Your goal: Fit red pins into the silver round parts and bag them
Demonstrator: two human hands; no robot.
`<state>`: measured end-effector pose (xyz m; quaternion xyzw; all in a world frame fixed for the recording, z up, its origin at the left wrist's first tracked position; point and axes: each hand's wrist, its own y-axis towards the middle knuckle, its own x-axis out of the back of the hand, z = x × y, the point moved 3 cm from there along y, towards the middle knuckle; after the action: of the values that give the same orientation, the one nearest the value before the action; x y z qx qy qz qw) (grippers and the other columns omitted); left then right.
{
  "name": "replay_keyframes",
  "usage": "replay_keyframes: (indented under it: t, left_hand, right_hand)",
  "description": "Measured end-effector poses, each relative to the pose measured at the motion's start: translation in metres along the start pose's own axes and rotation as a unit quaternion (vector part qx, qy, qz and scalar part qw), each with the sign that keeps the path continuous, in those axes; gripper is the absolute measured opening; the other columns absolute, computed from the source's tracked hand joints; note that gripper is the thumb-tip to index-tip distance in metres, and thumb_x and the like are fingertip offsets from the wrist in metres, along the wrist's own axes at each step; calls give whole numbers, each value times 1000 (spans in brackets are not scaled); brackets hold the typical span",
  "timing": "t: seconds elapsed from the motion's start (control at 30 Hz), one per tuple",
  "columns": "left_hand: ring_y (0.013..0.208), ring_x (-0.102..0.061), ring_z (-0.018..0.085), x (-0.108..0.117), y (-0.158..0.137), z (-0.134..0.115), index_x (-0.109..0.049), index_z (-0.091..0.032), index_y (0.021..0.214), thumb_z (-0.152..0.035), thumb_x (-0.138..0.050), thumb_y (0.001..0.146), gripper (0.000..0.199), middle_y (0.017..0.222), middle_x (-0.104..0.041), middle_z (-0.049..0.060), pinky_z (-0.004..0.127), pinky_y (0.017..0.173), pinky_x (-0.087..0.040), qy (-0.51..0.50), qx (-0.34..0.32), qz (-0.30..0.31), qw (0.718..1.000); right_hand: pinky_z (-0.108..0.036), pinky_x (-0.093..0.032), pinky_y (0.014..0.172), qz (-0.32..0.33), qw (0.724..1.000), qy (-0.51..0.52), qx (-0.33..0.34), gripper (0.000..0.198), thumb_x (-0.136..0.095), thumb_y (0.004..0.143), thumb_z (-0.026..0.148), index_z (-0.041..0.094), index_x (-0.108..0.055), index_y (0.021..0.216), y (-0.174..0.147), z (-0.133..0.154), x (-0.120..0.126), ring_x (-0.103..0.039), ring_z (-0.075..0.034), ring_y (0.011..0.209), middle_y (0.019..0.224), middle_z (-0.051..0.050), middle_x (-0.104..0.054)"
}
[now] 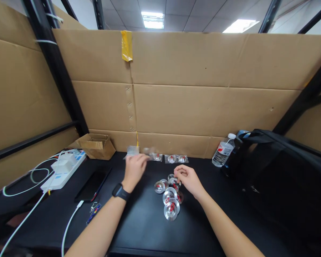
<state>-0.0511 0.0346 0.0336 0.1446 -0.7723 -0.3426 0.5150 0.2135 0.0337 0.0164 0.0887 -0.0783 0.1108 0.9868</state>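
Note:
Toward the back of the black table, my left hand [135, 168], with a dark watch [120, 191] at its wrist, is beside a stack of clear plastic bags [133, 151]. Its fingertips are smeared by motion, so their grip is unclear. My right hand [187, 178] hovers at the upper right of a loose pile of shiny round metal discs [171, 208] with red markings or parts. Its fingers are curled and close together; what is between them, if anything, is hidden. Along the cardboard wall lie clear bagged discs [172, 159], in a row.
A small open cardboard box [98, 146], a white power strip [64, 170], a phone [92, 185] on a cable and keys [95, 207] lie left. On the right, a water bottle [224, 150] leans near a large black bag [278, 192]. Cardboard wall [182, 110] closes the back.

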Motion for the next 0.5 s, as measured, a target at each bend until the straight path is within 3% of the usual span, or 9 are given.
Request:
replay_keyframes:
  t: [0.1,0.2,0.33,0.5]
  left_hand:
    - [112,-61,24,1,5,61,-71,-27,113,-21,-45,101,30,120,-73,6,46,95,-30,82,93,-19,992]
    - [119,-59,26,-16,-2,103,-71,-26,114,-16,-42,96,36,124,-72,7,47,95,-32,116,161,46,979]
    - [127,-53,28,-37,-11,120,-69,-28,122,-26,-38,99,39,135,-66,7,47,96,-37,93,191,146,966]
    - [139,-41,31,-48,-12,120,-64,-28,130,-51,-27,104,51,146,-57,8,55,108,-32,62,190,179,963]
  right_hand:
    - [-26,-48,57,2,999,-43,17,18,-68,84,34,17,-67,89,3,-6,3,-62,-14,59,74,-2,-68]
    - [-28,-50,65,2,989,-138,52,12,-65,84,27,19,-69,92,2,-5,5,-65,-16,69,78,-2,-70]
    - [-31,-51,80,40,954,-266,133,23,-62,81,14,22,-71,101,-2,7,7,-64,-18,84,96,-4,-71]
    - [-36,-49,94,142,929,-285,186,43,-64,77,8,24,-69,116,-7,15,8,-62,-22,108,116,-7,-66]
